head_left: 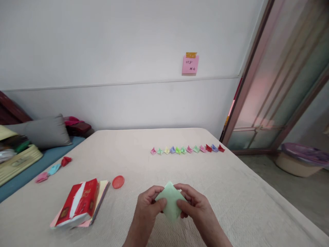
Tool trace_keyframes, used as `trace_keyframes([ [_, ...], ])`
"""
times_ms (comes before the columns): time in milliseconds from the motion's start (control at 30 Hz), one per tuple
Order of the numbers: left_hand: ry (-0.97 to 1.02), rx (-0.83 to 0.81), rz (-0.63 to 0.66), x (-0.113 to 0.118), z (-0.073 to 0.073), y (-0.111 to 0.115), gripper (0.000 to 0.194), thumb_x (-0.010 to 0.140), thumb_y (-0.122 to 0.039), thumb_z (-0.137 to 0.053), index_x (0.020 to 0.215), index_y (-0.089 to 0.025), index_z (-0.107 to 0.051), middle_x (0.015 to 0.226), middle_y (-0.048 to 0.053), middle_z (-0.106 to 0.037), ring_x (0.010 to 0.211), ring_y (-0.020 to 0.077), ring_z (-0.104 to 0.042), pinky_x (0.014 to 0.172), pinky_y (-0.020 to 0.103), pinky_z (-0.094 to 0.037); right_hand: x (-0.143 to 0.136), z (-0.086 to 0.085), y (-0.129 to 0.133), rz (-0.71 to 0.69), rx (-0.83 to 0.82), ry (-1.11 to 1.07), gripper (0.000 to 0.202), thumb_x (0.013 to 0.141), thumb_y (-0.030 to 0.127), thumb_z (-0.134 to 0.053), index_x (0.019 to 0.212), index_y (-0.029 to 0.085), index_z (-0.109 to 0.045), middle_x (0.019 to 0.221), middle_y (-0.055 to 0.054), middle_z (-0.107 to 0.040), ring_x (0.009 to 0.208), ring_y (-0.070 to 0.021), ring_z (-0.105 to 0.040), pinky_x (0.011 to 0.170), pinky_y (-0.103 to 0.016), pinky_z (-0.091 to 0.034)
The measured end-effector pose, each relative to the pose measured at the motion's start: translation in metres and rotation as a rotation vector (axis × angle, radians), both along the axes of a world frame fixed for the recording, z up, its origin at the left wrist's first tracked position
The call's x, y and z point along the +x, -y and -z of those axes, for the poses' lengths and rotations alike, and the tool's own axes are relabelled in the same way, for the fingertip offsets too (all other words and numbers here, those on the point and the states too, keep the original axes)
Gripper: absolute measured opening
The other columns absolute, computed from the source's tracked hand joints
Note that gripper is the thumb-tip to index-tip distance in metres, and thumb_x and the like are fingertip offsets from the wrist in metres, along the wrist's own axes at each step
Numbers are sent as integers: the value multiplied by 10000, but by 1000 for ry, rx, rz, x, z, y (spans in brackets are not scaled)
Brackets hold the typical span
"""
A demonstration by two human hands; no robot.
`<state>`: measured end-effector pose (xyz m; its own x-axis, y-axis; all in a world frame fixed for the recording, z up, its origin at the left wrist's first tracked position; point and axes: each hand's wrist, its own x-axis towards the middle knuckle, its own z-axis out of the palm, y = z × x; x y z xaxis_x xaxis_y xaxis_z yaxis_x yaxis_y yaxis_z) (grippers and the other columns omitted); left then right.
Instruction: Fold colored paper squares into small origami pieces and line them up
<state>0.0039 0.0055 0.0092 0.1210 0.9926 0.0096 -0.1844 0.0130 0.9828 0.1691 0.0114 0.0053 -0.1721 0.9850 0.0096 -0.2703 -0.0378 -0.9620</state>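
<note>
Paper boats (183, 150): row, table's far side | tissue pack (77, 202): on paper sheets (103, 189), left

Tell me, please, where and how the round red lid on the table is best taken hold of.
I would pinch the red lid by its rim, coming from above and the right: it lies flat and looks shallow, and the papers sit close on its left, while its right side looks open.

The paper (170, 202) is pale mint green. The tabletop (128, 161) is cream with a fine dimpled texture pattern. The packet (79, 202) is red with a white band; the lid (118, 182), translucent red. The boats (178, 150) mix pink, mint, yellow, blue, lime and red. The note (190, 64) is pink, its tape (191, 55) mustard; the cushion (48, 129), grey.
</note>
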Motion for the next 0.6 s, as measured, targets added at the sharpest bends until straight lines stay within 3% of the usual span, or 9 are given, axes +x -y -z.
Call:
trace_keyframes([
  [133, 7, 3, 24, -1, 1, 0, 195, 717, -161, -658, 901, -144, -718, 643, -9, -658, 571, 116, -501, 545, 223, -382, 0, 6, -2, -5, -41, 10, 243, 655, 224, -676, 893, 183, -687, 569, 48, -584, 452, -98, -460, 424, -218, -376],
  [333, 39, -7, -1, -1, 3, 0, 195, 730, -177, -653, 913, -141, -710, 643, -10, -652, 573, 110, -497, 545, 217, -379, 4, -5, 2, -21, -42, 77, 84, 681, 204, -649, 728, 147, -689, 519, 30, -567, 454, -99, -458, 468, -232, -350],
  [600, 7, 5, 0, -1, 2, -1, 136, 735, -223, -658, 835, -145, -707, 612, -11, -636, 554, 113, -502, 530, 216, -386, 3, -3, 1, -7, -44, 77, 64, 675, 183, -639, 709, 153, -684, 531, 25, -572, 466, -108, -452, 480, -245, -334],
])
